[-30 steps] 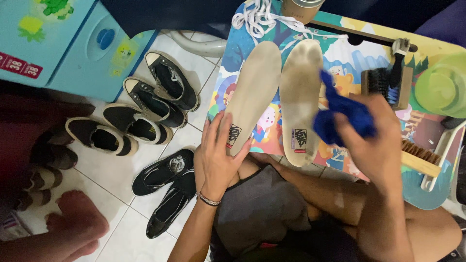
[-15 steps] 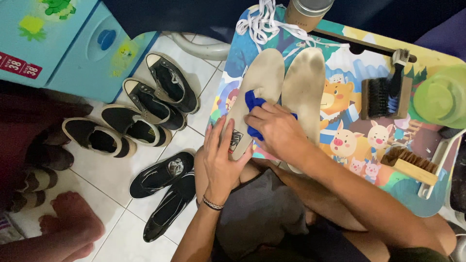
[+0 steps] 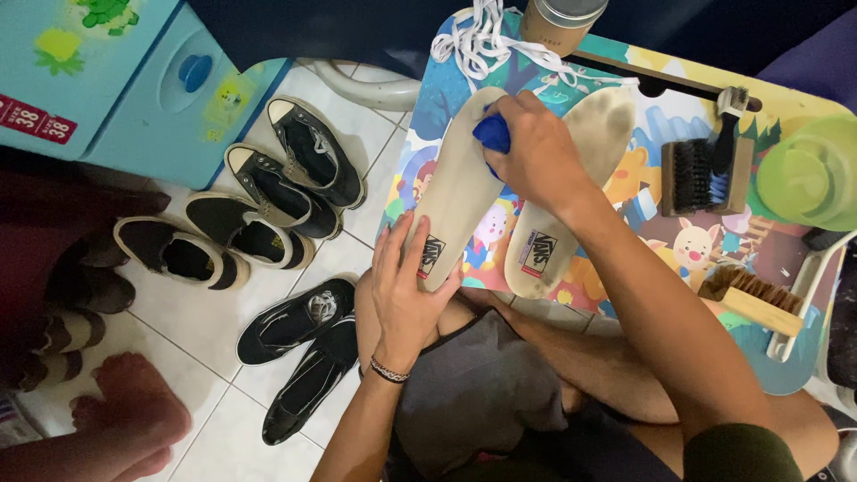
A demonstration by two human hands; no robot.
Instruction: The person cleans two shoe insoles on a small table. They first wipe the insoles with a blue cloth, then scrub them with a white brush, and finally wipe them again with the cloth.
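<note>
The left hand (image 3: 406, 290) lies flat, fingers spread, on the heel end of a pale insole (image 3: 455, 192) that rests on the colourful cartoon-printed folding table (image 3: 803, 366); it grips nothing but presses down, seemingly to pin the insole so it cannot slide. The right hand (image 3: 536, 152) reaches across from the person's right, forearm slanting over the table, and is closed around a blue cloth (image 3: 492, 132) pressed onto the toe half of that insole. A second insole (image 3: 571, 187), dirtier, lies just right of the first, partly under the right wrist. Further right on the table sit a black brush (image 3: 687, 176) and a wooden brush (image 3: 750, 299), with white laces (image 3: 486, 40) at its far edge. Left of the table, dark shoes (image 3: 268, 205) stand on the tiled floor (image 3: 178, 312).
</note>
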